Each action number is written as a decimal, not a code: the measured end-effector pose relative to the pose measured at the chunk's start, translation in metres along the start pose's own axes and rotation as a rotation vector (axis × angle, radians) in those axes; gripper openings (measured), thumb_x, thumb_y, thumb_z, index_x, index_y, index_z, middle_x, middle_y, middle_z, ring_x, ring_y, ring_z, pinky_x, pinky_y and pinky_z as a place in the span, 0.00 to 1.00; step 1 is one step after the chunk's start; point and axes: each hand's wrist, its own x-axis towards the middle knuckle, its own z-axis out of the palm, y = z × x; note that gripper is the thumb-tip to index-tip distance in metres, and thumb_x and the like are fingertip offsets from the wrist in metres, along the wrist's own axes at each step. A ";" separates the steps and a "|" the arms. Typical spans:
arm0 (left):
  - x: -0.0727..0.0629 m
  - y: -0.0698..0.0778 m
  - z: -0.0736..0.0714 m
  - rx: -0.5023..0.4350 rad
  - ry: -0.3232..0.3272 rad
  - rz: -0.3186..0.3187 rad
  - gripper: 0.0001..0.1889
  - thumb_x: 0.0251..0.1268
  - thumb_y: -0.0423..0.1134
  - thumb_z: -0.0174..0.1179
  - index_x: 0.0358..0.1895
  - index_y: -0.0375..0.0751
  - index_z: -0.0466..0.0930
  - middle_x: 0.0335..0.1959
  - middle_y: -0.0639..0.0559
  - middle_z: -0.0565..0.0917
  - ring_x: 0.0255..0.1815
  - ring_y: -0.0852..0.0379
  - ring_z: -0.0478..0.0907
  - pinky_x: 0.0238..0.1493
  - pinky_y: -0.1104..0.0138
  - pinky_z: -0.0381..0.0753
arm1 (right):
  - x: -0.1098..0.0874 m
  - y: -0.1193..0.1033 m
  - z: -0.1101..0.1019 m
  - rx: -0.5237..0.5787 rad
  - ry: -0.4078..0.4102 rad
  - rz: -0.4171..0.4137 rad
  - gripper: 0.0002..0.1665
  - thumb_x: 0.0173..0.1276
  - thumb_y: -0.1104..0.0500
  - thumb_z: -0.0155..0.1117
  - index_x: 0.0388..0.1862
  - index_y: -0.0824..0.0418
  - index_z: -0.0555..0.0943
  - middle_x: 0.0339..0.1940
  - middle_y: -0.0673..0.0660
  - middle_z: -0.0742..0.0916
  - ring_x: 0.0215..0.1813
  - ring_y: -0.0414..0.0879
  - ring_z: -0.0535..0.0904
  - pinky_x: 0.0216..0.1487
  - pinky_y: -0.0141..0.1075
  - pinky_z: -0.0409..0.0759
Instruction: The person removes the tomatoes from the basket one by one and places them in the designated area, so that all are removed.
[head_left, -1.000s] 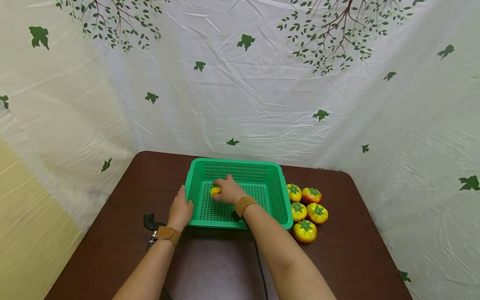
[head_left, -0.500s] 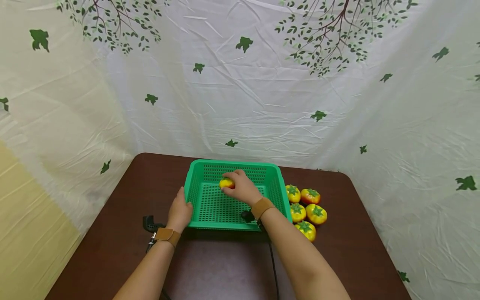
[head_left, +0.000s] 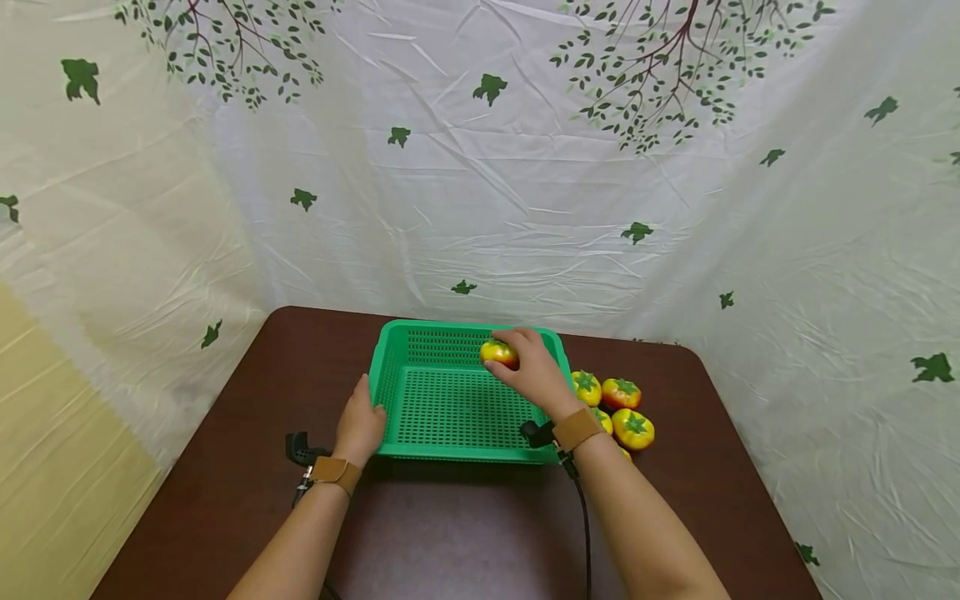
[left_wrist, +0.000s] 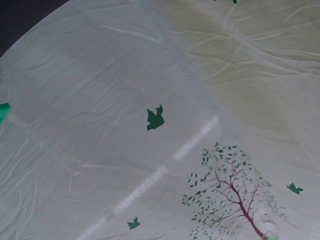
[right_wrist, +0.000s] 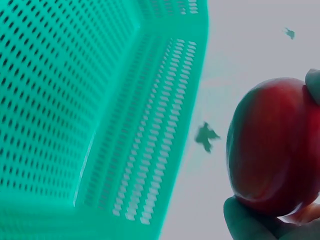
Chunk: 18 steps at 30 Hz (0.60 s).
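In the head view a green plastic basket [head_left: 450, 454] with perforated walls sits on the dark table, and no fruit shows inside it. My left hand [head_left: 360, 425] holds its left rim, the thumb on the near side and the fingers along the outer wall. The left wrist view catches only a corner of the green basket [left_wrist: 4, 112]. My right hand [head_left: 534, 371] pinches a yellow-red persimmon [head_left: 497, 354] between thumb and fingers, raised over the basket's back right part. Up close in the right wrist view, the persimmon [right_wrist: 275, 147] shows its red underside beside the basket wall.
Several yellow-red persimmons [head_left: 632, 427] with green leafy tops lie against the basket's right side, partly hidden by the right forearm. A black cable [head_left: 587, 525] hangs from the right wrist camera. White leaf-printed cloth [head_left: 420, 208] stands behind and beside the brown table [head_left: 435, 533].
My right hand has lifted the persimmon from the basket's left-middle floor and moved it right and back. My left hand has stayed at the left rim.
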 end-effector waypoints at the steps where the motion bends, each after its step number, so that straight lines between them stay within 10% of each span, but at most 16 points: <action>1: 0.000 0.000 0.000 -0.001 0.000 0.000 0.35 0.76 0.31 0.44 0.81 0.32 0.40 0.79 0.29 0.56 0.77 0.30 0.57 0.73 0.37 0.64 | -0.004 0.002 -0.005 -0.011 0.011 0.005 0.33 0.72 0.47 0.63 0.73 0.54 0.71 0.73 0.65 0.68 0.60 0.58 0.76 0.57 0.49 0.82; 18: 0.001 -0.002 -0.002 -0.010 -0.017 -0.008 0.35 0.77 0.31 0.43 0.81 0.33 0.38 0.80 0.30 0.53 0.79 0.31 0.54 0.74 0.37 0.61 | -0.095 0.054 -0.071 -0.085 0.207 0.195 0.36 0.73 0.46 0.61 0.74 0.59 0.68 0.74 0.70 0.64 0.65 0.66 0.70 0.65 0.62 0.76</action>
